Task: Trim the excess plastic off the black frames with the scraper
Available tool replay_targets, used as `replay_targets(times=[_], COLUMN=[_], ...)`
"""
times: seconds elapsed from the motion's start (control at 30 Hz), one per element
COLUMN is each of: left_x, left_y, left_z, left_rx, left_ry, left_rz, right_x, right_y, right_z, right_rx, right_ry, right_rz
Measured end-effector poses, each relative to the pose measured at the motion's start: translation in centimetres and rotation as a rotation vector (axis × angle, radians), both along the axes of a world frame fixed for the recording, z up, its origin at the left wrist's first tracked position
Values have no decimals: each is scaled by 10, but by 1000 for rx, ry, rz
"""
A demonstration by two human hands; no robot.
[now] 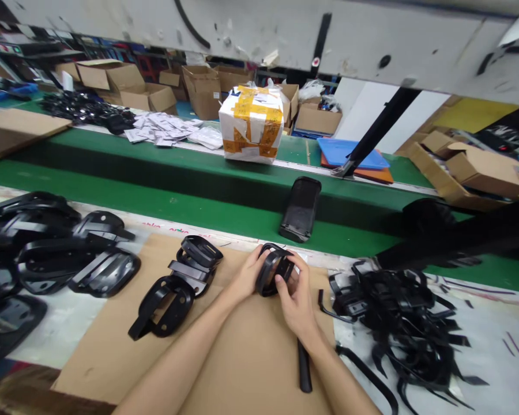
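Black part [266,276], centre frame, gripped in fingers of left hand [246,276] and right hand [297,297], likely for steadiness; straps [409,323] lower right, probably for reach.

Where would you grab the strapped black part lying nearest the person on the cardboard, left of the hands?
Probably by its strap, pinched with the left hand, coming from the near left. There the strap juts past the black part's oval plate, over bare cardboard; the far end sits close up by another black piece.
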State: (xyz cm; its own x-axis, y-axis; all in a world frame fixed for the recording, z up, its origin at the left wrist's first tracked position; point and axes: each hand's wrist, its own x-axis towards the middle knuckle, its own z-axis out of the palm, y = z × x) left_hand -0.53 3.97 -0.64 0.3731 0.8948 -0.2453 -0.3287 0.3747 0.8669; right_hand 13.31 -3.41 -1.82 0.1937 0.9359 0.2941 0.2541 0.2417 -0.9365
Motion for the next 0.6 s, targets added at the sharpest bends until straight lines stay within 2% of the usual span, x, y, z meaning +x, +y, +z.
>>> replay_targets(times=[0.1, 0.23, 0.4, 0.47, 0.6], left_x=[-1, -4, -6, -6, -9], left_y=[-1, 0, 1, 0, -5], left_z=[-2, 6, 14, 12, 6], left_rx=[28, 41, 231, 299, 427], left_ry=[46, 34, 89, 191, 557], left_rz=[12, -45, -46, -57, -43], right_x=[2, 5, 8, 9, 13], right_y=[1, 2, 4, 5, 6], right_z=[-1, 2, 6, 6, 3], right_rx=[-7, 3, 34, 33, -1], right_ry=[63, 89, 95, 86, 39], right_rz=[-3, -47, -99, -109, -107])
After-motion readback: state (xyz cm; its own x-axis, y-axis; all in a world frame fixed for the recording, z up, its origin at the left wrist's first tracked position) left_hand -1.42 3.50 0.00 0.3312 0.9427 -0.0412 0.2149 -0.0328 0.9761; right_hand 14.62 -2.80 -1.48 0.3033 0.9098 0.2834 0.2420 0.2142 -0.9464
